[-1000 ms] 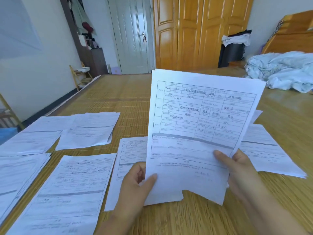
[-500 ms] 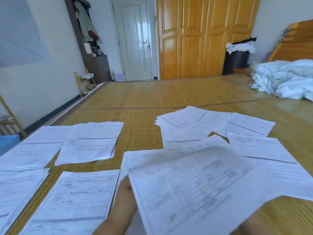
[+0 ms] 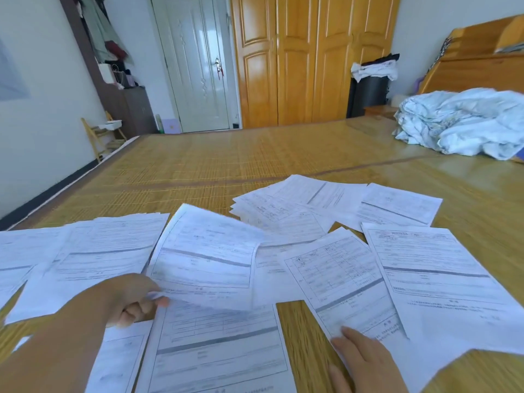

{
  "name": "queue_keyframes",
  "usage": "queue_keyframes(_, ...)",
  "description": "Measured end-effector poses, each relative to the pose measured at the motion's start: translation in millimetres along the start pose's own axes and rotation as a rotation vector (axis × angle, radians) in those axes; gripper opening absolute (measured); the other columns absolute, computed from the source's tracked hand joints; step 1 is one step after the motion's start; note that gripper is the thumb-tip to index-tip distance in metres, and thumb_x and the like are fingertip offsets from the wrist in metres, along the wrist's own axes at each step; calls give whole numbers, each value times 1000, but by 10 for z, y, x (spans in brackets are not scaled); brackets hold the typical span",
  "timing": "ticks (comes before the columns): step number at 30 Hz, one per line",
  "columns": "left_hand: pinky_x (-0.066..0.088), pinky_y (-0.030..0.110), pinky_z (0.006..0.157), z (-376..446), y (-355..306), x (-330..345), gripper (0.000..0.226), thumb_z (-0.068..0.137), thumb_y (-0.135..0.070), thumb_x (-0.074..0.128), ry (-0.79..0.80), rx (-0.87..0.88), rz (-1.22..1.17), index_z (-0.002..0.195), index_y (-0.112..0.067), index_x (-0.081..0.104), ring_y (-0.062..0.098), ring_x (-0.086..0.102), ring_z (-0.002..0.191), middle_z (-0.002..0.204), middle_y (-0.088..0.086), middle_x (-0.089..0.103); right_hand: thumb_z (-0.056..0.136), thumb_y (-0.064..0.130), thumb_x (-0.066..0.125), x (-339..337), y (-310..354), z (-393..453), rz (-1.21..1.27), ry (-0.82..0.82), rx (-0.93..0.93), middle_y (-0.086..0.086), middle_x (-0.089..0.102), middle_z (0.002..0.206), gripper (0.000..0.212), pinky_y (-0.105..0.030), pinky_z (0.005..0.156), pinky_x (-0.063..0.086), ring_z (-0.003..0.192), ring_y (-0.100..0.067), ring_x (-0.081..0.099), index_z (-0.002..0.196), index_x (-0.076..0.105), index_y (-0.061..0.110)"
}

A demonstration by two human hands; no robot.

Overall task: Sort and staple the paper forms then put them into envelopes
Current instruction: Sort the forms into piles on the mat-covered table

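Note:
Several white printed paper forms lie spread over a bamboo mat (image 3: 226, 165). My left hand (image 3: 133, 300) pinches the near edge of one form (image 3: 207, 256), which is lifted and curling above another form (image 3: 218, 344) lying flat. My right hand (image 3: 365, 361), fingers straight, rests on the near end of a gridded form (image 3: 340, 279) at the lower right. A further form (image 3: 431, 265) lies to its right. A loose heap of forms (image 3: 297, 205) sits behind. No stapler or envelopes are in view.
More forms (image 3: 93, 251) cover the left side of the mat. A rumpled white quilt (image 3: 465, 123) lies at the far right. Behind stand wooden wardrobe doors (image 3: 312, 61), a white door (image 3: 198, 66) and a small wooden stool (image 3: 105, 134) by the left wall.
The stack I held upright in both hands has come down. My left hand now carries one form to the left, and my right hand has laid a gridded form flat on the mat.

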State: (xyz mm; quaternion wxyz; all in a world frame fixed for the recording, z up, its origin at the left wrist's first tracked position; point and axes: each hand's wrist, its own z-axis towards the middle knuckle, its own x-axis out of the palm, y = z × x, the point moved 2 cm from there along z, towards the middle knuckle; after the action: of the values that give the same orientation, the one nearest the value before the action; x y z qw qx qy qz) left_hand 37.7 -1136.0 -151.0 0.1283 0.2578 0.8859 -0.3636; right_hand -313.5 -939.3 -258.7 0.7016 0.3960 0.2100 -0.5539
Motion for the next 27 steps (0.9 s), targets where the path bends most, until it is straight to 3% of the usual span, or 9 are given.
queue_keyframes(4,8,10,39,205,-166,-57,32,95,-13,38,-70,-23,-49,69,-5,55,9,12,36,53,-2,23,94,62,15,56,-80,21,-81,-77,-57,4,49,111,47,-28,90,33,88,-15,46,100,49,31)
queue_keyframes(8,11,8,35,363,-262,-54,36,100,-15,37,-133,3,-131,73,-1,58,8,14,30,48,-1,27,94,60,18,16,-49,66,-28,-82,-86,-6,72,95,44,-30,78,36,83,-15,46,97,50,30)
queue_keyframes(10,10,10,33,411,-302,-70,34,100,-16,42,-179,19,-107,75,0,60,8,14,30,46,0,29,94,59,19,28,-44,62,-35,-75,-93,-10,74,90,43,-30,76,37,82,-16,50,97,50,30)
queue_keyframes(14,13,13,33,489,-360,-101,30,97,-13,52,-256,68,-20,68,-7,45,11,18,35,45,3,34,94,60,20,39,-36,70,-31,-39,-83,-11,74,92,44,-33,77,38,82,-19,58,98,51,30)
queue_keyframes(20,28,24,48,664,-393,-124,31,90,-10,58,-494,198,113,66,-4,40,22,35,48,56,9,40,94,62,15,31,-26,52,-39,-3,-59,-9,72,95,48,-32,87,35,88,-17,47,101,50,30)
queue_keyframes(22,39,29,54,633,-400,-133,22,89,-14,57,-566,225,236,73,-1,49,29,49,58,67,15,51,95,62,15,16,-28,41,-37,40,-13,-8,72,98,48,-28,97,29,90,-16,47,102,51,30)
queue_keyframes(23,45,34,62,575,-397,-111,17,88,-16,57,-607,244,335,84,1,53,33,55,71,79,19,56,95,61,17,10,-18,37,-38,69,0,-7,72,99,47,-28,98,28,91,-16,48,102,52,31)
queue_keyframes(25,47,43,83,397,-391,30,32,86,-14,58,-784,328,570,115,-3,52,37,53,103,113,19,53,94,53,31,-23,28,46,-43,120,16,-6,71,101,39,-31,93,33,92,-17,54,100,62,29)
queue_keyframes(27,42,40,94,138,-399,426,45,86,-9,58,-850,645,680,131,-8,49,31,42,119,130,12,45,80,45,45,-65,46,27,-45,205,77,-4,71,103,37,-30,89,37,96,-15,55,95,72,24)
